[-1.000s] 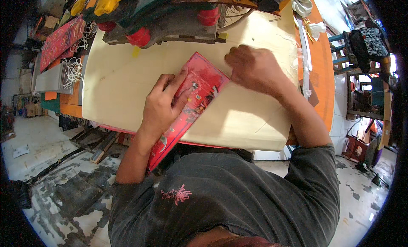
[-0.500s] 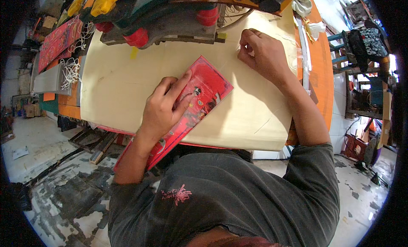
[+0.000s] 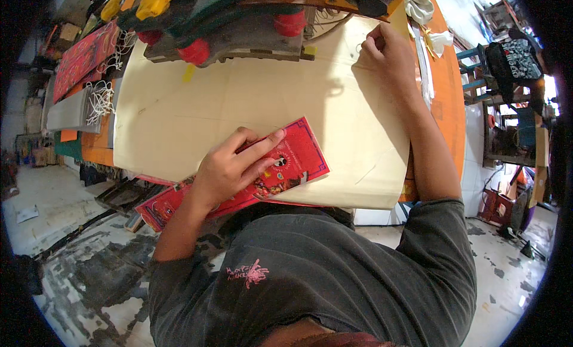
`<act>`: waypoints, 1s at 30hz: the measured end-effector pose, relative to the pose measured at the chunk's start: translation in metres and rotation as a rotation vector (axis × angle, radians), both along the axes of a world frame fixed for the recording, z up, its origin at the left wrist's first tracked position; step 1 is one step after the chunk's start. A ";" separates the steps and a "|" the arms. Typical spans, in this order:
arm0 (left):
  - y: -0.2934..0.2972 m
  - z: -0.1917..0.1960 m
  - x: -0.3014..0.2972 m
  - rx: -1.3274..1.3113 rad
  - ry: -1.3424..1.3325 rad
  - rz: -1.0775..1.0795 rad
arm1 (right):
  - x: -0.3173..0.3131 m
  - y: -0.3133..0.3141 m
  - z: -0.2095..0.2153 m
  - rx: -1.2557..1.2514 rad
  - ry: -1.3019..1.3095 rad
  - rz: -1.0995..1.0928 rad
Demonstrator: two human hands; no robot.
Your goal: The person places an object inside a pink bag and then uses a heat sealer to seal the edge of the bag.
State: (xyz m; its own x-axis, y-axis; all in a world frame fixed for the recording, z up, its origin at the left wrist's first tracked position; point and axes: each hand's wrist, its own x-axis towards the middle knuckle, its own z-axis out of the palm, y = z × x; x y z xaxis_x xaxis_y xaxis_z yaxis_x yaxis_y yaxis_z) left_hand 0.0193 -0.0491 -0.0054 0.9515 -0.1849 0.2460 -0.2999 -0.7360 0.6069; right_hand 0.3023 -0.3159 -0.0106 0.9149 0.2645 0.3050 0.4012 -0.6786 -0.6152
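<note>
A flat red printed paper bag point(image 3: 262, 177) lies at the near edge of the cream work sheet point(image 3: 239, 102), at about 6 o'clock on the sheet. Its long axis runs from 8 o'clock, where one end overhangs the table edge, up to 2 o'clock, where its square end points toward the table's middle. The left hand point(image 3: 230, 168) rests flat on top of the bag, fingers point(image 3: 262, 143) loosely spread and extended along that axis, pressing rather than gripping. The right hand point(image 3: 388, 54) is well apart, at about 1 o'clock near the sheet's far corner, fingers curled and pinched together against the sheet just beside the machine point(image 3: 239, 19); whether it pinches anything cannot be told.
</note>
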 end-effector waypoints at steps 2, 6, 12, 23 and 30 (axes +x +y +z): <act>0.005 0.000 -0.001 -0.001 0.033 0.023 | 0.000 -0.004 -0.008 0.156 0.149 0.156; 0.012 -0.001 0.000 -0.010 0.063 0.059 | -0.003 -0.001 -0.014 0.222 0.240 0.331; 0.011 -0.003 0.003 -0.007 0.033 0.072 | 0.003 -0.001 -0.017 0.383 0.398 0.320; 0.008 -0.004 0.002 -0.006 0.012 0.092 | 0.009 -0.003 -0.023 0.177 -0.101 0.250; 0.007 -0.005 0.002 -0.023 -0.021 0.107 | -0.010 -0.001 -0.029 -0.501 -0.130 0.480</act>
State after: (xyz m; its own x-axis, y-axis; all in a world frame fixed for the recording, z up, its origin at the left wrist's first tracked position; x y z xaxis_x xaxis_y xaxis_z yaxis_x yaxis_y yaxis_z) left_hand 0.0209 -0.0425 -0.0102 0.9600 -0.0769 0.2694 -0.2337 -0.7504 0.6183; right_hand 0.2925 -0.3173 -0.0397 0.6261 0.7670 0.1402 0.7765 -0.5970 -0.2019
